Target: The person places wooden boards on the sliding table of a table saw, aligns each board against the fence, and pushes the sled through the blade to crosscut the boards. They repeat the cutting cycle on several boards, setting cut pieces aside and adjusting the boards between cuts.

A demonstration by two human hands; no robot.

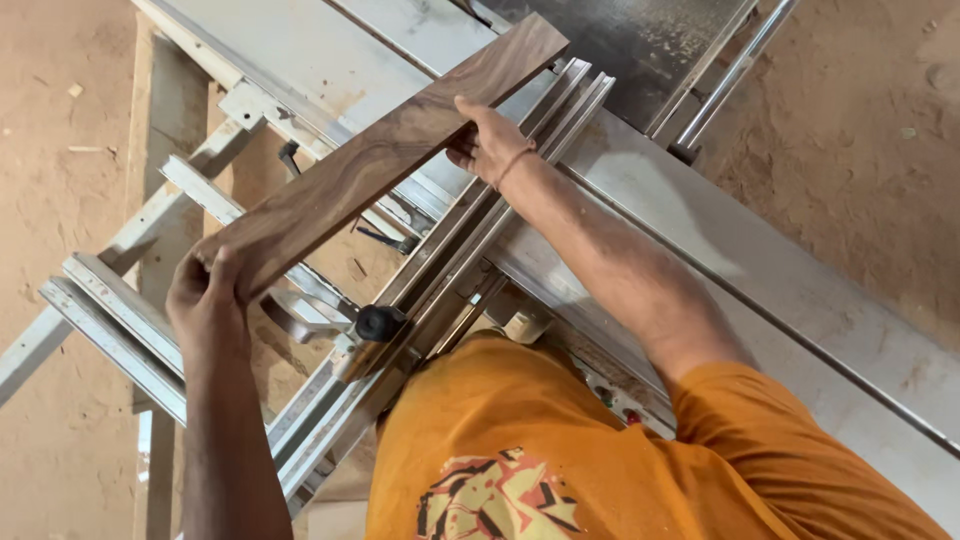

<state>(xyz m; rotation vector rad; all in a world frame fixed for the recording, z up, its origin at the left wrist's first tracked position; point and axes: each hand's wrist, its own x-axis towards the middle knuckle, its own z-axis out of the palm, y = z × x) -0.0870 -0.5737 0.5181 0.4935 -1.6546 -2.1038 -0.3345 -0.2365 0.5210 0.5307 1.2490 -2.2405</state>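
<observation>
A long dark brown wooden board (380,160) lies slantwise across the metal fence rail (470,230) of a sliding table saw. My left hand (205,295) grips the board's near end at the lower left. My right hand (488,140) clasps the board's long edge near its far end, with a thin band on the wrist. The board's far end reaches over the grey saw table (640,190).
A black knob (380,322) sits on the fence rail near my body. The open metal frame (110,320) of the sliding carriage spreads at the left. Sawdust covers the floor (860,130) on both sides. My orange shirt (560,460) fills the bottom.
</observation>
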